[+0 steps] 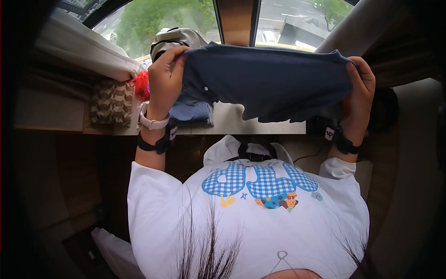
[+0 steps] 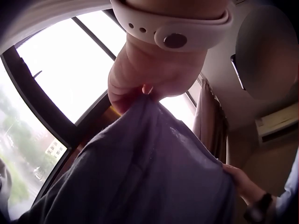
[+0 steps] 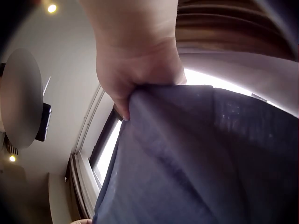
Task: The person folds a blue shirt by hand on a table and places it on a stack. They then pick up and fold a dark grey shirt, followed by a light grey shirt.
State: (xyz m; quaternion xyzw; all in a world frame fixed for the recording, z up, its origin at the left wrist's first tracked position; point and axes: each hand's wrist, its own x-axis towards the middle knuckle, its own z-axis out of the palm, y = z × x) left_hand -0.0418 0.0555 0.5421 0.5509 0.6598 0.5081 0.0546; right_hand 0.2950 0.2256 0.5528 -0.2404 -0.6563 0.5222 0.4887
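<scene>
Behind everything, a curved window (image 1: 158, 28) looks out on trees and a road, and a pale ledge (image 1: 278, 127) runs below the fingers. In the head view, a dark blue cloth (image 1: 274, 81) spans the gap between the left hand (image 1: 163, 81) and the right hand (image 1: 362, 86), each pinching one end of its upper edge. Beneath the left fingers lies blue denim (image 1: 193, 111); a white bag (image 1: 186, 36) stands just beyond them.

In the left wrist view, the cloth rises to a peak at the pinching fingertips and falls below them in loose folds, so it should handle as soft, light and limp, unlikely to slip or break.

In the right wrist view, the fingers grip the edge beside what may be a seam, though dim light makes that uncertain. The corners under the fingers seem the best hold; the middle, between both hands, would probably sag.
</scene>
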